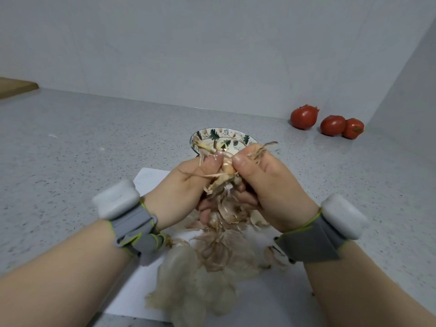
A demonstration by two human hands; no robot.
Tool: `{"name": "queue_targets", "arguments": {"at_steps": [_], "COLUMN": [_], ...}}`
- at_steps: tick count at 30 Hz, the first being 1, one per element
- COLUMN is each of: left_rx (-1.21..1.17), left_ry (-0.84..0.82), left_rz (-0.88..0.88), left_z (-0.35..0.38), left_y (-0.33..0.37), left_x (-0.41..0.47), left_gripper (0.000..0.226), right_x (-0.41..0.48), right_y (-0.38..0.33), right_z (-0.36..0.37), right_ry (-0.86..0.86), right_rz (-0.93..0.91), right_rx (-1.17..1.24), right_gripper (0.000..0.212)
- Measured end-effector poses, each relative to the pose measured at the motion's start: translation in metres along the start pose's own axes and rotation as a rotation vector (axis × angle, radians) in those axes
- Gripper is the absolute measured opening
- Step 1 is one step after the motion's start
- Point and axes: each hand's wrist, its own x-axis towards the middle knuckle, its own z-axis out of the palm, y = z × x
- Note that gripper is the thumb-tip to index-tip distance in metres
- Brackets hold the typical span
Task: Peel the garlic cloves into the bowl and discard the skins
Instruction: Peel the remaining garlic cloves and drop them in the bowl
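A garlic clove (228, 170) with loose papery skin is held between both hands above the counter. My left hand (188, 187) grips it with thumb and curled fingers. My right hand (266, 185) pinches the clove's other side, with strands of skin (262, 151) stuck over its fingers. Just behind the hands stands a patterned bowl (224, 136); its inside is mostly hidden. A pile of discarded skins (212, 267) lies on a white paper sheet (271, 300) under my wrists.
Three red tomatoes (304, 117) (333, 125) (354, 128) sit at the back right by the wall corner. A wooden board edge (16, 87) shows at the far left. Grey speckled counter (82, 147) spreads to both sides. Both wrists wear grey bands with white modules.
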Motion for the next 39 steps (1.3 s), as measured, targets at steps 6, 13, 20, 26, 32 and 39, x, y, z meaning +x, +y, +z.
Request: {"name": "queue_targets", "arguments": {"at_steps": [6,13,20,26,32,39], "left_rx": [-0.063,0.09,0.521,0.748,0.563,0.482], "left_ry": [0.085,0.118,0.158,0.068,0.126,0.1], "left_rz": [-0.012,-0.043,-0.153,-0.221,-0.009,0.369], "left_z": [-0.009,-0.029,-0.062,-0.067,-0.063,-0.037], "left_y": [-0.009,-0.012,-0.023,-0.028,-0.015,-0.009], "left_x": [0.004,0.009,0.013,0.014,0.011,0.001], "left_gripper": [0.037,0.022,0.015,0.02,0.042,0.044], "right_x": [-0.001,0.001,0.001,0.002,0.0,-0.001], "right_y": [-0.002,-0.001,0.002,0.002,-0.002,-0.004], "right_z": [-0.01,-0.017,-0.016,-0.014,-0.011,-0.005], "right_ry": [0.025,-0.03,-0.078,-0.044,0.004,0.016], "right_rz": [0.058,0.132,0.091,0.03,-0.038,-0.093], "right_rx": [0.003,-0.013,-0.263,-0.236,-0.262,-0.283], "right_gripper": [0.018,0.021,0.02,0.032,0.026,0.021]}}
